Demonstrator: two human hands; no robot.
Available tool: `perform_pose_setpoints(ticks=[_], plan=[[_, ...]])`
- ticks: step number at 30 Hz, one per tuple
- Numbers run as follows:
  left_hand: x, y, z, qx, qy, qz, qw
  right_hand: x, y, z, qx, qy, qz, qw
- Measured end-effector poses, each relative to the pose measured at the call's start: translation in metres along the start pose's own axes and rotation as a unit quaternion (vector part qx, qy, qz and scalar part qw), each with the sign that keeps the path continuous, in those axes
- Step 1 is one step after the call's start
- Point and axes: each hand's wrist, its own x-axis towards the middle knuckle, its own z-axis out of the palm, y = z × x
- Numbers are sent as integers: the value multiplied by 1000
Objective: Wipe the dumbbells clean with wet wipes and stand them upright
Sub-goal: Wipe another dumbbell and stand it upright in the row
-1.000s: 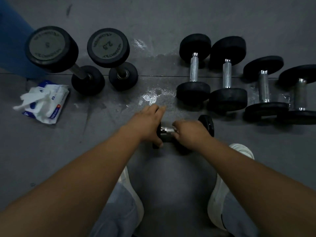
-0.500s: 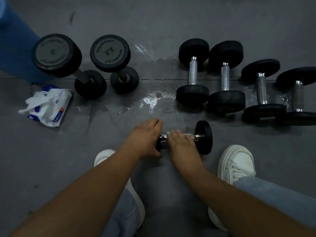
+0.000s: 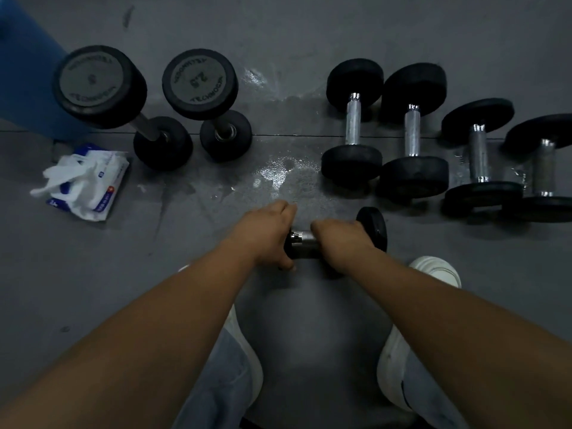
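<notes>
Between two white shoes [image 3: 433, 270], a small dumbbell [image 3: 373, 227] lies on its side on the floor [image 3: 93, 274]. The left hand [image 3: 266, 236] cups its left end, and the right hand [image 3: 340, 243] curls round the handle. Farther off, four dumbbells [image 3: 353, 128] lie at the right. Two upright dumbbells [image 3: 198, 85] stand at the left, with a wipes pack [image 3: 89, 181] beside them.
</notes>
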Motion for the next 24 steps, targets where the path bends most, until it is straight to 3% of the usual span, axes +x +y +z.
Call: perform_pose_setpoints(ticks=[3, 7, 14, 16, 19, 22, 24], plan=[[-6, 2, 4, 7, 49, -1, 999, 9, 4, -11, -22, -4, -24, 999], [-1, 8, -1, -12, 142, -19, 990, 16, 11, -21, -56, 134, -22, 989], [-4, 8, 22, -34, 100, -47, 993, 8, 3, -13, 3, 133, -39, 990], [-3, 9, 22, -34, 106, -51, 992, 5, 7, -7, 50, 178, 3, 983], [0, 8, 20, -34, 104, -50, 993, -2, -14, 14, 5, 219, 68, 973], [0, 8, 22, -49, 113, -51, 991, -8, -30, 18, -23, 170, -3, 985], [1, 8, 23, -46, 111, -53, 991, -7, -23, 15, 0, 173, 55, 983]])
